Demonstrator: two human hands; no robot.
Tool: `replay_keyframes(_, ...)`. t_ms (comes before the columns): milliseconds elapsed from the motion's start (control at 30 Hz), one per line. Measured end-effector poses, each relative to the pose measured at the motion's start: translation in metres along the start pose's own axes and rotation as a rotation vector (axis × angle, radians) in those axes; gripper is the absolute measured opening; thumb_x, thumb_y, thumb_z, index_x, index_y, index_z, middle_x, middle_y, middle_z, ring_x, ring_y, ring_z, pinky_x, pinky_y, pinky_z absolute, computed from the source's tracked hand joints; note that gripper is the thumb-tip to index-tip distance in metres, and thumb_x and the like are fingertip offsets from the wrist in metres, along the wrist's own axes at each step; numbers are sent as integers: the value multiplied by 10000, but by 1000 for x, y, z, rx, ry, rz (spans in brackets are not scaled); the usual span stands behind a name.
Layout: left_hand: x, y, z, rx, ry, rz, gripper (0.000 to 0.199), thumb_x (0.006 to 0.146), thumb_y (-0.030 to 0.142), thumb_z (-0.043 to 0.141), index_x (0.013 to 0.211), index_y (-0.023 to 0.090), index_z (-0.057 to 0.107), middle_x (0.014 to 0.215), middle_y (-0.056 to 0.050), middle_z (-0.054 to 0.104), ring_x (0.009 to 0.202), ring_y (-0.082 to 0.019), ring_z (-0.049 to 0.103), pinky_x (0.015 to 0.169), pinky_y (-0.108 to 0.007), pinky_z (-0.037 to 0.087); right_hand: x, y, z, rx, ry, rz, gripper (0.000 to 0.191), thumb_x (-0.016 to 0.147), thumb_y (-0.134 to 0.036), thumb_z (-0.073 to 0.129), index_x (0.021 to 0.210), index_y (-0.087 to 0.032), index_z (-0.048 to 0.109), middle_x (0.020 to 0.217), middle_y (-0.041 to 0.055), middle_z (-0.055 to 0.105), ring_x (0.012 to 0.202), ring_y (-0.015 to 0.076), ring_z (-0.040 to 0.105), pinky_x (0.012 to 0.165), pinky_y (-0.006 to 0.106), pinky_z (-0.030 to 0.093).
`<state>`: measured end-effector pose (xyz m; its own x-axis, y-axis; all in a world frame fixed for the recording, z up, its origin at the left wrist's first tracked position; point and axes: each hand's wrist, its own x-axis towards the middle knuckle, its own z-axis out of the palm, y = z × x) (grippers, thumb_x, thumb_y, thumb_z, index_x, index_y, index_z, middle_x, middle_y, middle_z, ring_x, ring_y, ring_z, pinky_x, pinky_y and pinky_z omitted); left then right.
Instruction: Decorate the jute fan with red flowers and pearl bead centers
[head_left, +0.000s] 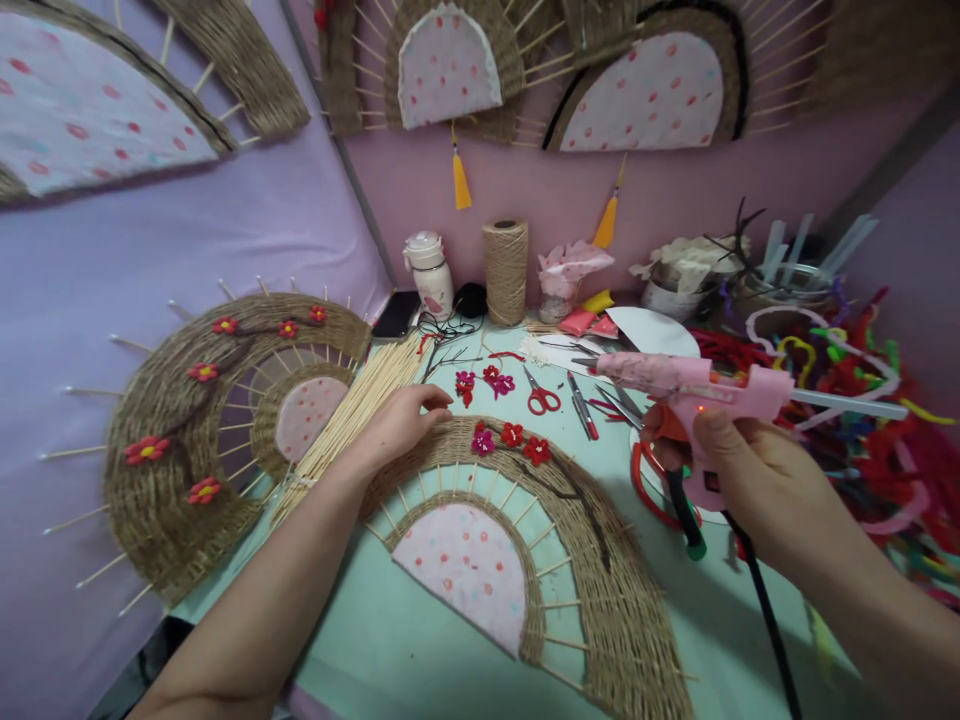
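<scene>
In my right hand [750,480] is a pink hot glue gun [675,385], its nozzle pointing left and a clear glue stick sticking out of its back. A small orange light glows on its body. My left hand [405,425] lies on the upper left edge of a woven twine fan [607,530], fingers stretched and slightly bent. Red and magenta flowers [511,434] and a dark branch decorate the fan's band. Its dotted fabric half-circle [465,565] faces me. Several loose purple and red flowers [491,380] lie just beyond the fan.
A finished-looking woven fan [165,430] leans at left beside a bundle of thin sticks [367,405]. Red scissors [543,392] and pens lie behind. A bottle [430,275], a twine spool [506,275] and a phone [396,315] stand at the back. Pipe cleaners [892,450] heap at right.
</scene>
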<state>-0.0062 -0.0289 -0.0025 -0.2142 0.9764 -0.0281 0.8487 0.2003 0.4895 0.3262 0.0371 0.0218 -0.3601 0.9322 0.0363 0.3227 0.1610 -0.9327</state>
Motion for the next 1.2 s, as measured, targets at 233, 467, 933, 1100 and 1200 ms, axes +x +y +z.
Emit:
replay_keyframes(233, 28, -2, -2, 60, 48, 9, 213, 794, 264, 564, 920, 178, 712, 967, -59, 732, 907, -203, 649, 827, -300, 481, -1, -7, -2, 18, 9, 4, 615, 731, -792, 513, 744, -186, 617, 592, 28, 556, 478, 151, 431, 425, 256, 342)
replay_keyframes(467, 45, -1, 11, 72, 48, 32, 177, 779, 258, 558, 837, 194, 712, 901, -39, 732, 867, -197, 636, 792, -295, 454, 1, -2, -6, 4, -15, -34, 634, 789, -789, 432, 789, -185, 625, 601, 22, 535, 469, 138, 423, 418, 246, 342)
replay_keyframes(933, 41, 18, 30, 305, 66, -25, 139, 796, 201, 562, 914, 195, 635, 840, -51, 695, 782, -206, 615, 651, -288, 386, 1, -2, -5, 3, -25, -47, 620, 797, -780, 428, 734, -181, 575, 613, 16, 517, 530, 147, 451, 480, 261, 358)
replay_keyframes(1100, 40, 19, 27, 284, 60, -25, 160, 815, 322, 596, 884, 185, 642, 835, -63, 697, 783, -216, 614, 651, -295, 386, 2, 2, -3, -32, -51, -44, 612, 836, -767, 373, 704, -183, 495, 636, 23, 520, 559, 136, 436, 508, 266, 334)
replay_keyframes(1200, 46, 22, 34, 333, 40, -26, 159, 808, 324, 610, 854, 176, 646, 858, -84, 701, 815, -236, 619, 683, -310, 397, 1, 6, -2, -40, -74, -42, 589, 859, -743, 367, 723, -186, 504, 630, 16, 516, 557, 139, 446, 518, 274, 334)
